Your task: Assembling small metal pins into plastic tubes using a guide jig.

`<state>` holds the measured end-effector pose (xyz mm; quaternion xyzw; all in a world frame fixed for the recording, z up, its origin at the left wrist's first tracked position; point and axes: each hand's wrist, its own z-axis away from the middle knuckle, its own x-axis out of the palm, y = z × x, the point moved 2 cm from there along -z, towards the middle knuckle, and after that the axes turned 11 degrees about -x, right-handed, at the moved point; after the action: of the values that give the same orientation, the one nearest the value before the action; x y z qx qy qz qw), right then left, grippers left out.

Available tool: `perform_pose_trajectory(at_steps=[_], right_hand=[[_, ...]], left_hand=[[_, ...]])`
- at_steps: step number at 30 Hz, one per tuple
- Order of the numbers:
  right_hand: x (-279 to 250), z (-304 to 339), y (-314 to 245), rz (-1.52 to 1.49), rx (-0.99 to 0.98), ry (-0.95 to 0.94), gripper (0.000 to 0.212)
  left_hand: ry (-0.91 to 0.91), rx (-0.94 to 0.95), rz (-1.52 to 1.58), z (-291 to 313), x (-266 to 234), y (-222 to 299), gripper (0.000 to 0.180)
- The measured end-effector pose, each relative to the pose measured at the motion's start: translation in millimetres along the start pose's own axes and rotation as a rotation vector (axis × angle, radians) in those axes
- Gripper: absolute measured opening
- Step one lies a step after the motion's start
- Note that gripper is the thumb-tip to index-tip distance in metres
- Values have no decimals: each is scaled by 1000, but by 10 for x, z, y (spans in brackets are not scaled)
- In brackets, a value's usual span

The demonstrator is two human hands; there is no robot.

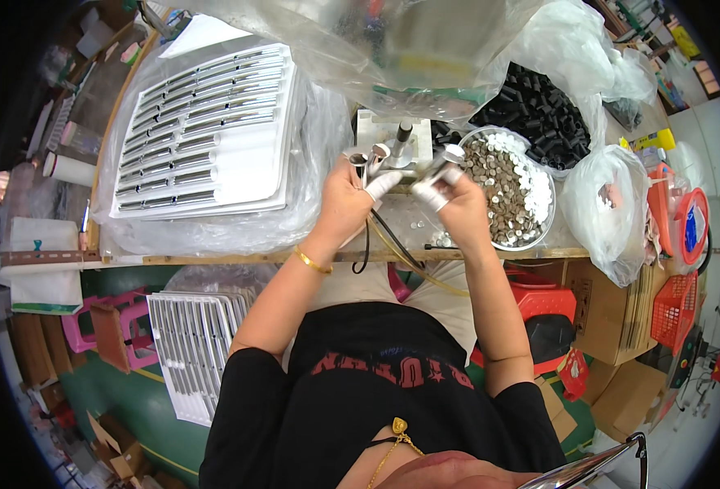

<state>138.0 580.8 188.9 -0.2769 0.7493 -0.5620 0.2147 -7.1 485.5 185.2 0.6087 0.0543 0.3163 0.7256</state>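
My left hand [344, 200] is closed around shiny silver metal tubes [359, 165], their open ends facing up. White tape or finger covers wrap some fingertips on both hands. Opposite it, my right hand [463, 204] is closed on another shiny piece [453, 153], likely a similar tube, smeared by motion. Just beyond both hands stands a pale block-like fixture [368, 130] with a dark upright post [405, 133]. Beside my right hand is a round clear tub [552, 208] holding many small brown and white round caps.
At left, a white tray [254, 183] bears rows of chrome tubes on plastic sheeting. Black short tubes [535, 118] are heaped at the back right. A clear plastic bag [608, 212] sits at the table's right. Stacked trays [197, 350] and a red stool [539, 306] stand below.
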Motion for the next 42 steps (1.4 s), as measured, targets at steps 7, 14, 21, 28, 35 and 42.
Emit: perform_pose_trajectory(at_steps=[7, 14, 21, 28, 35, 42], right_hand=[[-12, -407, -26, -152, -38, 276, 26], [104, -470, -50, -208, -122, 249, 25], [113, -418, 21, -193, -126, 144, 28], [93, -352, -91, -119, -110, 90, 29], [126, -364, -63, 640, -339, -135, 31], [130, -776, 455, 476, -206, -37, 34]], left_hand=[[146, 592, -1393, -451, -115, -36, 21], [126, 585, -1213, -410, -61, -63, 15], [134, 719, -1129, -302, -46, -141, 16], [127, 736, -1141, -277, -52, -166, 24], [202, 814, -1174, -286, -64, -201, 22], [362, 917, -1174, -367, -273, -107, 22]])
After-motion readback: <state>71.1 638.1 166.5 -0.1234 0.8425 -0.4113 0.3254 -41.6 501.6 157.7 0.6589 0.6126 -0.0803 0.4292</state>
